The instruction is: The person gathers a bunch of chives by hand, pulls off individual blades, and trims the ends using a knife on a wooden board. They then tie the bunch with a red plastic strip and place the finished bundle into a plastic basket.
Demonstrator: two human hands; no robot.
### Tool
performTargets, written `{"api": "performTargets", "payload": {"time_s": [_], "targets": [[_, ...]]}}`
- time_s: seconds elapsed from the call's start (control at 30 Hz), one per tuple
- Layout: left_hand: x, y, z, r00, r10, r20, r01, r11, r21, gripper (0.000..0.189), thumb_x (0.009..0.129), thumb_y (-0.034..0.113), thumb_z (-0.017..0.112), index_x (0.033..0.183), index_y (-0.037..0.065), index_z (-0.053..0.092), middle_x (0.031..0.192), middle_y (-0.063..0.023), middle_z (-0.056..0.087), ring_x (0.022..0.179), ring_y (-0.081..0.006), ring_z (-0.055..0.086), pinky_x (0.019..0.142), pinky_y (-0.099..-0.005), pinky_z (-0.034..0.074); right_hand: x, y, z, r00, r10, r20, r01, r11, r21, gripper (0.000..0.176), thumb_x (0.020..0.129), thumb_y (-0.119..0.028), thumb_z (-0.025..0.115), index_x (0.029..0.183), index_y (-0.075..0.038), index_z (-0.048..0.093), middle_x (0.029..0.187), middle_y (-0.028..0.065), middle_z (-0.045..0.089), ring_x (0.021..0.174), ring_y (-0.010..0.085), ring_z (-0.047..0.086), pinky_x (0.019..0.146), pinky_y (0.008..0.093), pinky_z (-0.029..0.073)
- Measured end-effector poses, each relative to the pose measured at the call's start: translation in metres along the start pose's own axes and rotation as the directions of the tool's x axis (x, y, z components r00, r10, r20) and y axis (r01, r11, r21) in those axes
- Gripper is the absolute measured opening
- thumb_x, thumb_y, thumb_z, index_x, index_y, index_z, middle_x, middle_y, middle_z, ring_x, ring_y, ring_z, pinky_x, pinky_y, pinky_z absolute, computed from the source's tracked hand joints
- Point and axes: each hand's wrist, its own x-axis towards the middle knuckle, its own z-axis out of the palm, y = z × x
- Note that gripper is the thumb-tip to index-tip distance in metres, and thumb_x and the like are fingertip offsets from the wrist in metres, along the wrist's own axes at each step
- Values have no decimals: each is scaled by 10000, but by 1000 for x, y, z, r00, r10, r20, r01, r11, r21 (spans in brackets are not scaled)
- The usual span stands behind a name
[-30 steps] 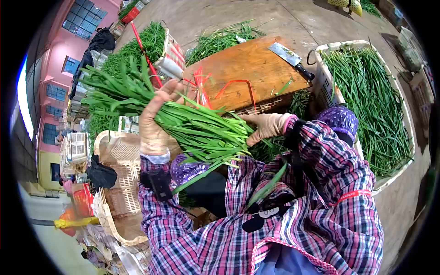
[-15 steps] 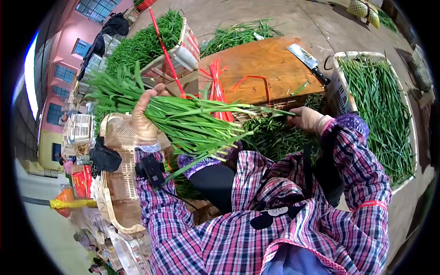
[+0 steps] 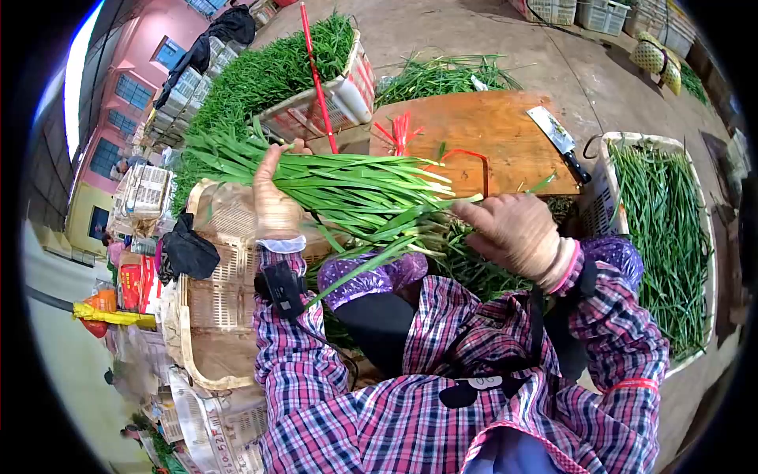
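Observation:
A bundle of garlic chives point(image 3: 371, 186) lies across my left hand point(image 3: 276, 205), whose fingers wrap round it. The leaf tips point left and the pale stem ends point right. My right hand point(image 3: 517, 237) is at the stem ends, its thumb and fingers closed on a few chive blades there. One long blade slants down out of the bundle toward my left sleeve. Loose chives point(image 3: 493, 265) lie below my right hand, over my lap. Red ties point(image 3: 401, 134) stand behind the bundle at the edge of a wooden board point(image 3: 466, 118).
A cleaver point(image 3: 559, 141) lies on the board's right side. Crates of chives stand at the right point(image 3: 609, 186) and upper left point(image 3: 355, 91), with a red pole point(image 3: 317, 79) beside the latter. A shallow basket point(image 3: 189, 316) sits left; more chives point(image 3: 442, 77) lie on the floor.
My right hand has moved left from beyond the stem ends to the bundle itself. The view has shifted, so the surroundings appear lower and further right.

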Motion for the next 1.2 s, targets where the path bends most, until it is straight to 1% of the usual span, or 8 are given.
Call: {"api": "performTargets", "payload": {"time_s": [0.17, 0.43, 0.57, 0.6, 0.7, 0.77, 0.97, 1.2], "targets": [[1, -14, 14, 999, -20, 33, 18, 998, 61, 197, 845, 209, 635, 954, 57, 571, 987, -150, 657, 918, -278, 621, 818, -435, 525, 31, -29, 16, 990, -104, 91, 102, 995, 24, 375, 789, -386, 628, 1065, -163, 507, 632, 64, 567, 603, 293, 613, 501, 434, 473], [3, -8, 7, 999, 23, -49, -21, 999, 43, 248, 868, 251, 583, 965, 23, 594, 965, -112, 660, 902, -231, 623, 798, -410, 530, -18, 34, 80, 960, -227, 161, 189, 957, 221, 154, 792, -217, 562, 924, -147, 597, 639, 98, 583, 637, 319, 620, 527, 461, 469], [13, 4, -23, 1000, 6, -23, -7, 997, -80, 222, 867, 235, 596, 1000, 61, 560, 975, -140, 650, 894, -273, 621, 810, -451, 526, -63, 54, 82, 855, 81, 512, -90, 996, -6, 132, 821, -235, 567, 902, -136, 602, 616, 93, 567, 639, 303, 621, 533, 453, 475], [16, 6, -32, 999, 25, -21, -27, 997, -71, 238, 867, 233, 598, 1020, 57, 553, 973, -141, 651, 891, -273, 620, 809, -447, 526, -73, 64, 92, 811, 33, 584, -5, 999, -50, 199, 820, -279, 595, 954, -131, 591, 630, 95, 586, 659, 306, 628, 547, 442, 487], [12, 5, -32, 999, 44, -29, -46, 997, -57, 256, 863, 230, 604, 1038, 52, 547, 962, -140, 653, 880, -273, 620, 806, -438, 526, -60, 50, 52, 810, 75, 582, -87, 996, -8, 391, 775, -327, 653, 1092, -148, 510, 677, 102, 623, 665, 311, 637, 547, 435, 488], [9, 1, -30, 998, 40, -42, -43, 997, -57, 258, 860, 228, 610, 1037, 52, 549, 953, -139, 655, 873, -272, 619, 803, -434, 527, -41, 25, 35, 958, 17, 287, -51, 992, 111, 444, 761, -317, 667, 1127, -162, 469, 641, 83, 606, 588, 318, 620, 487, 438, 469], [1, -17, -12, 996, 3, -88, -8, 998, -61, 230, 862, 236, 608, 969, 34, 574, 931, -122, 655, 863, -259, 619, 795, -430, 525, 27, -41, 43, 982, -171, -79, 174, 984, 31, 463, 804, -283, 585, 1232, -197, 431, 559, 55, 546, 479, 259, 584, 394, 425, 438], [3, -24, -32, 992, 110, -61, -115, 990, -83, 264, 888, 269, 558, 987, 24, 574, 908, -102, 648, 880, -235, 611, 824, -411, 512, 8, -10, 55, 960, -224, 169, 197, 967, 163, 103, 752, -185, 565, 822, -110, 572, 712, 76, 599, 667, 298, 627, 553, 413, 504]]}}
